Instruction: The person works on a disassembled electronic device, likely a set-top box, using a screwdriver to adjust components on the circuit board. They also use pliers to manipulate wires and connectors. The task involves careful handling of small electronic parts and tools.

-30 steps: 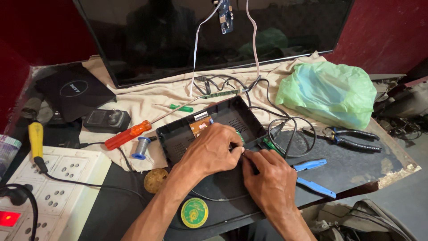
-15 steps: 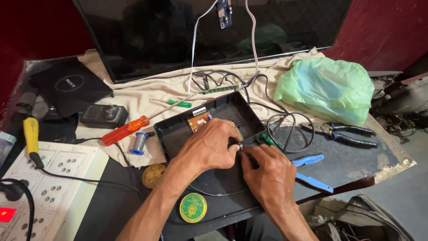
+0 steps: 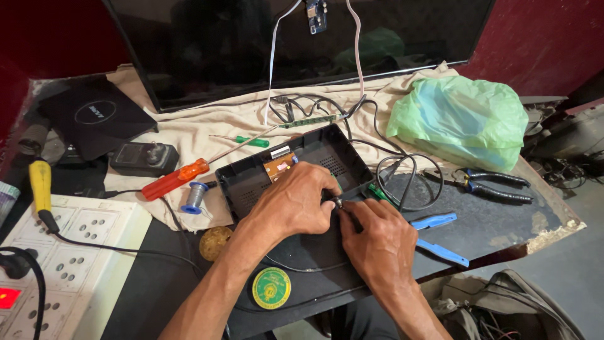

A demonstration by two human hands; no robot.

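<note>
A shallow black plastic casing [image 3: 296,173], open at the top, is seen lying on the dark surface [image 3: 491,220] in front of a large dark flat screen [image 3: 302,50] that is propped on a beige cloth [image 3: 207,123]. A small orange-brown circuit board [image 3: 280,165] is visible inside the casing near its far edge. The left hand [image 3: 292,201] is laid over the near right part of the casing, its fingers curled and drawn together at the casing's near right edge. The right hand [image 3: 377,239] is placed just beside it, on the surface at the casing's right side, with its fingertips brought against those of the left hand. A small dark metal-tipped part [image 3: 338,203] is pinched between the fingertips of the two hands; which fingers bear on it cannot be told exactly.

To the left of the casing, a screwdriver with an orange and red handle [image 3: 173,179] and a small spool of solder wire [image 3: 195,196] are found on the cloth, with a slim green-handled screwdriver [image 3: 248,141] beyond them. A round green and yellow tin [image 3: 271,288] is set near the left forearm. Blue plastic tweezers [image 3: 437,236] lie just right of the right hand, and dark-handled pliers [image 3: 491,186] lie further right. A pale green plastic bag [image 3: 462,119] is bunched at the far right, and a white switchboard [image 3: 69,252] is seen at the left edge.
</note>
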